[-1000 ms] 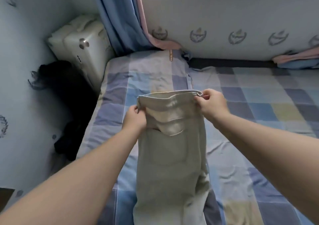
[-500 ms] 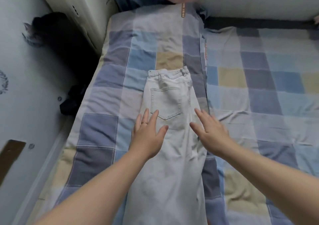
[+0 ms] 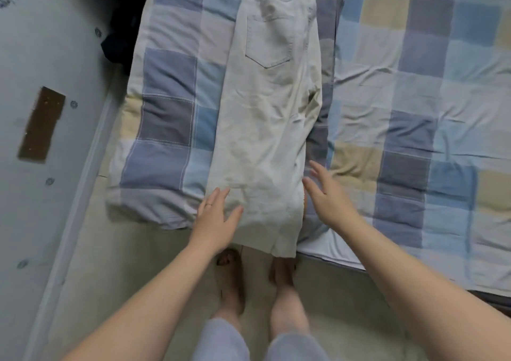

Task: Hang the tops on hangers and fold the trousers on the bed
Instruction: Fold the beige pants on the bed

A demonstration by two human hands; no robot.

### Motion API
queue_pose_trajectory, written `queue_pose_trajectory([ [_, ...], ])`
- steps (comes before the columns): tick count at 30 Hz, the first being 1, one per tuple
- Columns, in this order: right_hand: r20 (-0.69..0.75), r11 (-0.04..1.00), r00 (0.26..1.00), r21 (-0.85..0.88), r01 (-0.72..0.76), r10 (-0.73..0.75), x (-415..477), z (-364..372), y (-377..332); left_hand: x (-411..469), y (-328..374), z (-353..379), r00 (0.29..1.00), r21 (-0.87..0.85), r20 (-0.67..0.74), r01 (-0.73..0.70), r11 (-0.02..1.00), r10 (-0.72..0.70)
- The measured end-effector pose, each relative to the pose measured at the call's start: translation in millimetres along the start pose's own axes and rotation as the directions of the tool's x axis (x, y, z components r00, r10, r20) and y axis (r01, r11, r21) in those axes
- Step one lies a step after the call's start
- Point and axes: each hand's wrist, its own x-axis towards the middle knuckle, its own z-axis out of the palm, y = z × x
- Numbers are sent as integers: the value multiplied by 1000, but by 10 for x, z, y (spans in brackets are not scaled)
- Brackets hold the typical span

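Pale cream trousers (image 3: 265,122) lie flat on the checked bed cover (image 3: 414,89), folded lengthwise with a back pocket up and the waistband at the far end. Their leg ends hang over the bed's near edge. My left hand (image 3: 217,219) lies with straight, spread fingers on the lower left edge of the legs. My right hand (image 3: 329,197) is spread open at the lower right edge, fingertips at the fabric's side; whether it touches is unclear.
A dark garment (image 3: 116,39) lies on the floor between the bed and the pale wall (image 3: 41,167) at the left. My bare feet (image 3: 257,277) stand on the light floor just below the bed's edge.
The waistband was let go and the trousers laid flat. Both hands have slid down the legs from the pocket area to the hem end at the bed's edge. The view tilted down.
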Motion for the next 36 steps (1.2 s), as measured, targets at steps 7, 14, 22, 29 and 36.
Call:
queue_pose_trajectory([
  [7, 15, 973, 980, 118, -198, 198, -621, 1017, 723, -245, -843, 374, 996, -67, 19, 84, 994, -83],
  [14, 1, 940, 959, 201, -277, 283, -559, 1716, 1034, 17, -1231, 443, 990, -173, -96, 90, 981, -108],
  [22, 12, 884, 953, 370, -286, 304, -163, 1783, 988, 276, -1273, 515, 997, -117, 5, 73, 990, -73],
  [29, -144, 954, 969, 253, -161, 202, -581, 1496, 955, -166, -1217, 667, 1000, -324, 1, 25, 946, -26],
  [36, -213, 968, 953, 172, -180, 215, -937, 1143, 1373, -509, -936, 1131, 998, -307, 3, 59, 950, -61],
])
